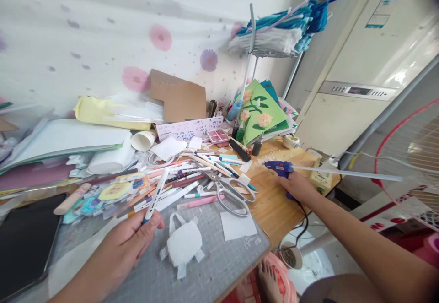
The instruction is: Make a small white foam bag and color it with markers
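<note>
Marker (158, 196) up in my left hand (133, 239), pinched in the fingers by its blue lower end, over the grey cutting mat (219, 262); its long axis slants steeply, white end up, away from me and slightly right, toward the heap of pens. Across on the right, glue gun (281, 169) in my right hand (300, 186), fingers wrapped round the handle above the counter (267, 204), nozzle aimed left, long axis running nearly level, and a long clear glue stick (346, 173) trailing out of its back to the right.

Sweeping from the left now: dark-screened tablet (29, 241) at the edge, then a pale wooden rod (72, 200) lying aslant. Just right of my left hand, a white textured piece (185, 243) with paper tabs and a loop, flat on the mat. Beyond it, a pink pen (200, 201) at the front of that jumble, and scissors (219, 185) with both loops toward me: pens and scissors clutter the stretch between my hands. White paper square (238, 229) below the loops. Black cord (305, 223) hanging beneath the gun, fan (411, 143) at far right, close by the glue stick's end.
</note>
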Demonstrator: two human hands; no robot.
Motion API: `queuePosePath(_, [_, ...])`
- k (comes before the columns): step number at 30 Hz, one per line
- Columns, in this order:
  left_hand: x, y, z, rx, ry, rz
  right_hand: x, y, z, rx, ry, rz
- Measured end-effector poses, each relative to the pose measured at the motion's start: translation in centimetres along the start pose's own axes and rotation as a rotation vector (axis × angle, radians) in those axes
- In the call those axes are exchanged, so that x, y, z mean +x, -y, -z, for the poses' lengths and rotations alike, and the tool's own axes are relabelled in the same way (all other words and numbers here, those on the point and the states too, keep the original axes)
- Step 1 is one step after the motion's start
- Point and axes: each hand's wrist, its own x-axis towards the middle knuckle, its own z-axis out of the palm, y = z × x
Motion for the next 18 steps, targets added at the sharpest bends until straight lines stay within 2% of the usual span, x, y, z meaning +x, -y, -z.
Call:
queuePosePath(7, [0.1, 0.2, 0.1, 0.020, 0.008, -0.016, -0.7, -0.8, -0.3, 0.003, -0.101, -0.124])
queuePosePath(11, [0.4, 0.4, 0.0, 0.016, 0.018, 0.003, -0.9, -0.9, -0.1, 0.021, -0.086, -0.134])
queuePosePath(18, [1.0, 2.6, -0.1, -0.086, -0.026, 0.014, -0.9, 0.2, 0.4, 0.005, -0.049, -0.107])
